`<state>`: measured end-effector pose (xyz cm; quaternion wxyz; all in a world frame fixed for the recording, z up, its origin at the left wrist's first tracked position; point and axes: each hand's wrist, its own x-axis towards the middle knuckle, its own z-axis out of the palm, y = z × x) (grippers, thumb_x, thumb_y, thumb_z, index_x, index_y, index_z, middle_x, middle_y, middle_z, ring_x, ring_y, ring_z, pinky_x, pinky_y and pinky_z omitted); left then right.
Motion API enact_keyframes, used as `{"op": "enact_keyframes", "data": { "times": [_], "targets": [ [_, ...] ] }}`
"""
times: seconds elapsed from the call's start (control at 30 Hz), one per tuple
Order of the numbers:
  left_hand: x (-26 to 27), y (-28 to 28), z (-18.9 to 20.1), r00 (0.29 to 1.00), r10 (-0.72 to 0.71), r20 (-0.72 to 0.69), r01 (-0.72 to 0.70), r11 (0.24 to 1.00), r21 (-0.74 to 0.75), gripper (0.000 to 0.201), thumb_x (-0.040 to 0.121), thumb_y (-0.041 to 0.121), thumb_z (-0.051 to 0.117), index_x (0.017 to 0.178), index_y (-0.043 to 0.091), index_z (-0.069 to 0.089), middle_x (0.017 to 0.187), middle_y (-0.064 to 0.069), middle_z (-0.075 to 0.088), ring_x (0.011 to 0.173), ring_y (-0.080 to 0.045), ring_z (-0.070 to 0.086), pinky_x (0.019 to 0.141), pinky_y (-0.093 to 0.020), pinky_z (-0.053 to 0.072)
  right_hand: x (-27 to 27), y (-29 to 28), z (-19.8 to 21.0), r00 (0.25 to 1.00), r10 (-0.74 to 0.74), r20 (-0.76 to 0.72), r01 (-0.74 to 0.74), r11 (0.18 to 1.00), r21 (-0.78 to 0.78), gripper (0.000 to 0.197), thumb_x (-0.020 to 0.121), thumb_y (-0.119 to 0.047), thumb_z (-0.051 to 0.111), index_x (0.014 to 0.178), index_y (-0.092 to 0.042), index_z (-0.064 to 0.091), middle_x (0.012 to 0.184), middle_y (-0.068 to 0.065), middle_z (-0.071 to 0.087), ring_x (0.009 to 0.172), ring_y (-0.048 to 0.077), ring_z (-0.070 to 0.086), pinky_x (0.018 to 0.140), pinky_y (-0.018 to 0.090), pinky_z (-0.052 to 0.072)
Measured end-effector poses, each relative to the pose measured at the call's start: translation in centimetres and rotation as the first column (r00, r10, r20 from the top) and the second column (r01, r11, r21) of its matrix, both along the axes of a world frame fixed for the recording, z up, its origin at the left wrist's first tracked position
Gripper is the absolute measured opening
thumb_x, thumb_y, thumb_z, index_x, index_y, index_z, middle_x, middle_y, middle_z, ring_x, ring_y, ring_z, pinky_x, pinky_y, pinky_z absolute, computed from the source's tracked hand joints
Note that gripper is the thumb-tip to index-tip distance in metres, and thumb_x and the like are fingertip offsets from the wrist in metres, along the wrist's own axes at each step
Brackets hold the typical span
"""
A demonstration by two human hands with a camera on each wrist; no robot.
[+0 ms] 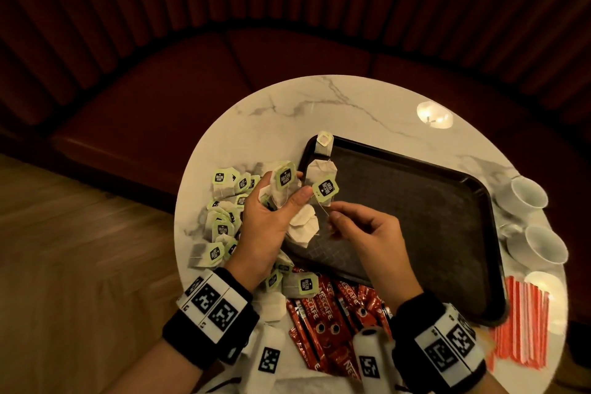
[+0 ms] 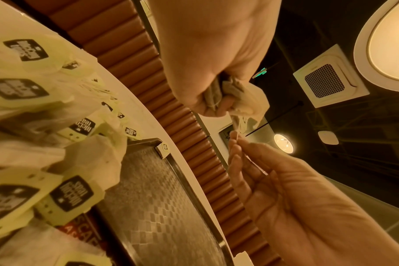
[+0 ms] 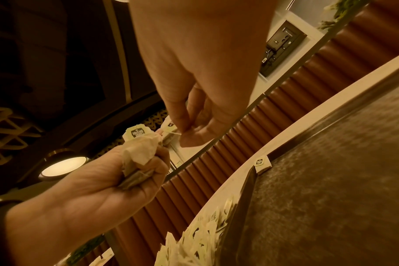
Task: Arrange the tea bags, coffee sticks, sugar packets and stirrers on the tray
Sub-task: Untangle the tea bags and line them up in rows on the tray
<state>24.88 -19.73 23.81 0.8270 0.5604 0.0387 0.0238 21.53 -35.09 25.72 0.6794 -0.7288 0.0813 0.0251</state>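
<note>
While clutching bunched tea bags [image 1: 281, 192], left hand [image 1: 268, 227]; right hand [image 1: 367, 233] pinching a string [image 1: 323, 208].

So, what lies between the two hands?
In the head view, a thin string runs from the left hand's tea bags to the right hand, a green tag above it.
</note>
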Motion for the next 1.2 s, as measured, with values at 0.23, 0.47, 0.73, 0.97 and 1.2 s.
{"op": "enact_keyframes", "data": {
  "times": [0.23,0.47,0.73,0.97,1.2],
  "targets": [
    [-0.5,-0.4,0.1,0.996,-0.059,-0.063,0.057,0.998,-0.031,0.04,0.072,0.021,0.076,0.108,0.007,0.067,0.101,-0.01,0.075,0.098,-0.026,0.071,0.085,-0.037,0.056,0.0,0.1,0.4,0.995,0.096,0.015,-0.097,0.995,0.021,0.025,0.095,-0.004,0.058,0.108,-0.018,0.074,0.097,0.003,0.076,0.084,0.013,0.067,0.08,0.027,0.056],
    [-0.6,-0.1,-0.5,0.981,-0.17,-0.09,0.165,0.985,-0.056,0.035,0.074,0.026,0.085,0.101,0.011,0.067,0.102,-0.022,0.071,0.069,-0.014,0.066,0.062,-0.03,0.049,0.9,-1.2,1.1,0.992,0.108,0.062,-0.106,0.994,-0.036,0.03,0.096,-0.002,0.054,0.105,-0.024,0.071,0.098,-0.004,0.075,0.08,0.007,0.066,0.073,0.021,0.055],
    [-0.6,0.1,0.1,0.968,-0.246,-0.05,0.246,0.969,-0.017,0.027,0.078,0.015,0.078,0.101,0.009,0.065,0.083,-0.001,0.072,0.067,-0.01,0.066,0.059,-0.022,0.05,1.2,-1.6,1.4,0.996,0.037,0.083,-0.047,0.992,0.121,0.025,0.093,-0.011,0.056,0.107,-0.025,0.072,0.104,-0.002,0.075,0.087,0.006,0.067,0.072,0.018,0.053],
    [-0.6,0.6,1.2,0.958,-0.287,0.007,0.284,0.951,0.126,0.022,0.077,0.017,0.072,0.099,0.018,0.068,0.091,0.0,0.075,0.087,-0.014,0.069,0.075,-0.025,0.053,1.2,-1.4,1.5,0.996,-0.024,0.083,0.006,0.977,0.212,0.021,0.09,-0.014,0.059,0.106,-0.016,0.073,0.107,0.005,0.075,0.102,0.017,0.07,0.078,0.02,0.056],
    [-0.1,0.7,1.5,0.948,-0.318,0.028,0.304,0.925,0.226,0.023,0.081,0.013,0.072,0.103,0.014,0.068,0.096,-0.001,0.075,0.091,-0.014,0.07,0.08,-0.023,0.054,1.2,-1.7,1.9,0.997,-0.01,0.08,-0.005,0.983,0.185,0.024,0.084,-0.023,0.063,0.104,-0.017,0.074,0.105,0.006,0.076,0.103,0.021,0.07,0.084,0.026,0.058]
  ]
}}
